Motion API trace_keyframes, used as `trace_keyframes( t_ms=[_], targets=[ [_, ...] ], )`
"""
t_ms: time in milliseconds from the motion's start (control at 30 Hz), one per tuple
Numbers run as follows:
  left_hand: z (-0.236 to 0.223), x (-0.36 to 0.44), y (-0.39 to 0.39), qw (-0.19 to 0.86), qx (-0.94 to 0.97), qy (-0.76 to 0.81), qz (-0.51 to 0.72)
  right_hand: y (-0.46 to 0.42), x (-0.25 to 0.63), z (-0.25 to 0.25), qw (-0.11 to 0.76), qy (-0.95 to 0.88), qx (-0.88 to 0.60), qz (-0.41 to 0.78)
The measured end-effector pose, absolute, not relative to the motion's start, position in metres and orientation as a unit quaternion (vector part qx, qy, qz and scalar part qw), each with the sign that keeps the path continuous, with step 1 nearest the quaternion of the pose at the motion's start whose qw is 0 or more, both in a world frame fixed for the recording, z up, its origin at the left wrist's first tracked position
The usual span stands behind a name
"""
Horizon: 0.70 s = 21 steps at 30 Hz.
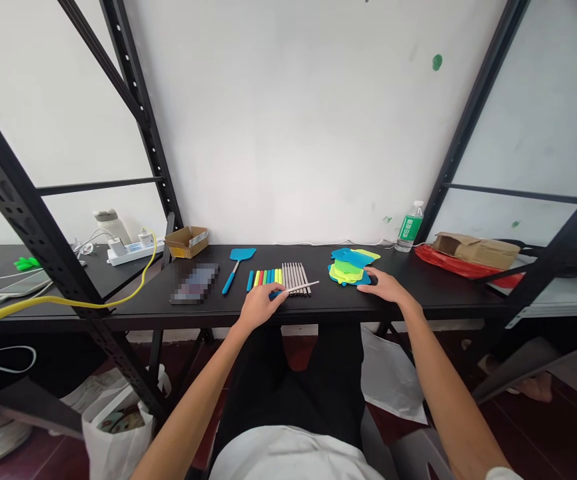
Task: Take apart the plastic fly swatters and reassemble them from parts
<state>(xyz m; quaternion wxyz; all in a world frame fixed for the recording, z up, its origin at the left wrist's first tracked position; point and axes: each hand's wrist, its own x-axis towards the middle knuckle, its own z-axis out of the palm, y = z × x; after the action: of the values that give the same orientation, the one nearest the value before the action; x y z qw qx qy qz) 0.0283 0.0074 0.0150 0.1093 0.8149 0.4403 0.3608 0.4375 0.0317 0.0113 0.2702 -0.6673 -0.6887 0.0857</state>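
My left hand (259, 307) is closed on a swatter stick, a pale rod (304, 287) with a blue handle (277, 293) mostly hidden by the fingers. Under it lie a row of silvery rods (295, 272) and a row of coloured handles (264, 276) in blue, yellow, red and green. At the right, my right hand (385, 287) reaches the edge of a loose stack of swatter heads (347, 271), blue and yellow-green. Its thumb and fingers are apart around a blue edge; whether they grip it is unclear. A whole blue fly swatter (239, 267) lies left of the handles.
A blurred-out flat object (195, 283) and a small cardboard box (187, 242) lie at the left. Right of the stack stand a water bottle (410, 228) and a brown carton (477, 252) on red plastic. Black shelf posts flank the table (308, 308); a yellow cable (68, 303) crosses the left.
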Motion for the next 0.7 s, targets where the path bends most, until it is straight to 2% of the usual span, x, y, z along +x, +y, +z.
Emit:
trace_keyframes(
  t_ms=[200,400,700],
  targets=[
    [0.016,0.028,0.006,0.11,0.815,0.443,0.356,0.036,0.442,0.01,0.288,-0.681,-0.669,0.077],
    [0.016,0.028,0.005,0.108,0.815,0.444,0.357,0.036,0.445,0.013,0.265,-0.657,-0.705,0.037],
    [0.016,0.028,0.006,0.1,0.814,0.444,0.36,0.027,0.461,0.019,0.259,-0.622,-0.737,0.053]
  ],
)
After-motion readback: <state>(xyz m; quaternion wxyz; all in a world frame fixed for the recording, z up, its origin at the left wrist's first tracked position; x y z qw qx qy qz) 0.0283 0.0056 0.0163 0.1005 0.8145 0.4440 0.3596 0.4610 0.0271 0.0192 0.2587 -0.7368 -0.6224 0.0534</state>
